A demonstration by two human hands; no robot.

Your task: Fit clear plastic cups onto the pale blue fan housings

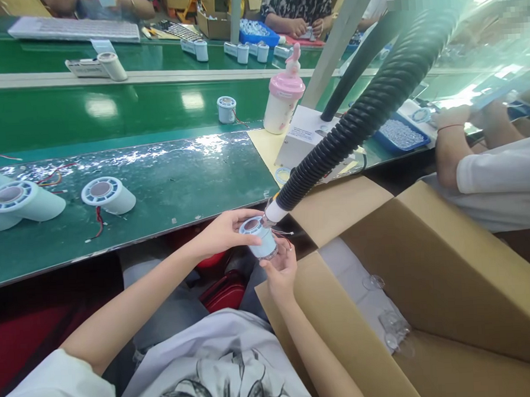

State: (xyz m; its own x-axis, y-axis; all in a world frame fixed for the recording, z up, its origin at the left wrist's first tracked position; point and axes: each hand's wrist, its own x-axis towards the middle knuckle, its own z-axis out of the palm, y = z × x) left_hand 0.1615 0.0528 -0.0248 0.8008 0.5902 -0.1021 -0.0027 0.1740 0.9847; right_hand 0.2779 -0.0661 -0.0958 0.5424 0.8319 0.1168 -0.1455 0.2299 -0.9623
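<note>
Head view: my left hand (pixel 224 231) and my right hand (pixel 281 269) are both closed around a small pale-blue cylinder (pixel 260 237), held in the air just off the edge of the green bench (pixel 166 186). The white tip of a black ribbed hose (pixel 358 119) touches its top. An open cardboard box (pixel 429 273) sits to my right.

Cylinder part (pixel 259 237) between both hands, under hose (pixel 367 110); open box (pixel 430 296) right, bench (pixel 166 186) behind.
</note>
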